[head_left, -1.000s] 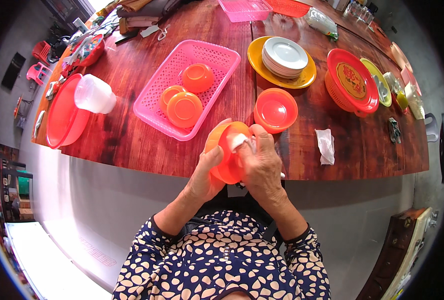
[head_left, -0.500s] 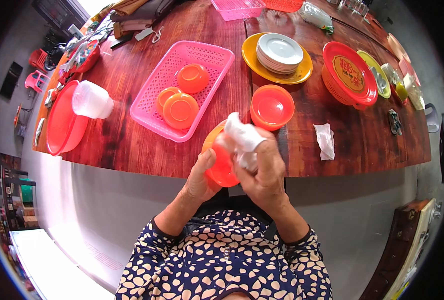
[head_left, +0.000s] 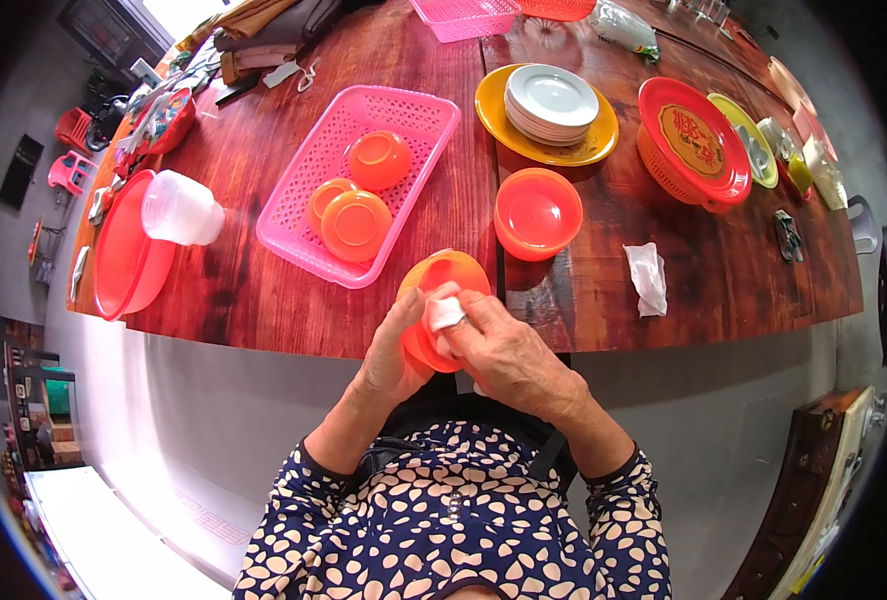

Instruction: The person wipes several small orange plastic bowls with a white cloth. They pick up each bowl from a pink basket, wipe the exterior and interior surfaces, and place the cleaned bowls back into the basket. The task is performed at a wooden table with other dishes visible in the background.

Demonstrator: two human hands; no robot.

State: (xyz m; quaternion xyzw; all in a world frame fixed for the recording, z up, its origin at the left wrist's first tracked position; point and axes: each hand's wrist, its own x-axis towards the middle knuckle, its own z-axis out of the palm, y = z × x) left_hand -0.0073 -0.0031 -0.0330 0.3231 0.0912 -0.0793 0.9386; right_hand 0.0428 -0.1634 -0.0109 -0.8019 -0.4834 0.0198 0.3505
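Two hands close together, both engaged with one orange bowl (head_left: 461, 270), held up just off the near right corner of the pink basket (head_left: 394, 112). Left hand (head_left: 394, 350) clamped around the bowl's left side, with thumb up along the rim; most of its fingers out of sight. Right hand (head_left: 509, 355) bunched around a white wipe (head_left: 447, 314), pressed into the bowl's hollow. Cloth or paper: cannot tell. Inside the pink basket: three upturned orange bowls (head_left: 380, 160), two of them overlapping. Right of the basket, on the table (head_left: 294, 320): mouth-up orange bowl (head_left: 539, 212). Right of the basket's far end: yellow plate (head_left: 490, 118) bearing stacked white plates (head_left: 554, 92). Well right of the basket: round red tray (head_left: 729, 165) atop an orange mesh container (head_left: 659, 165); also, nearer the table edge, crumpled white tissue (head_left: 647, 280). Left of the basket: red basin (head_left: 129, 265), with translucent stacked cups (head_left: 179, 208) overlapping its rim; contact unclear.
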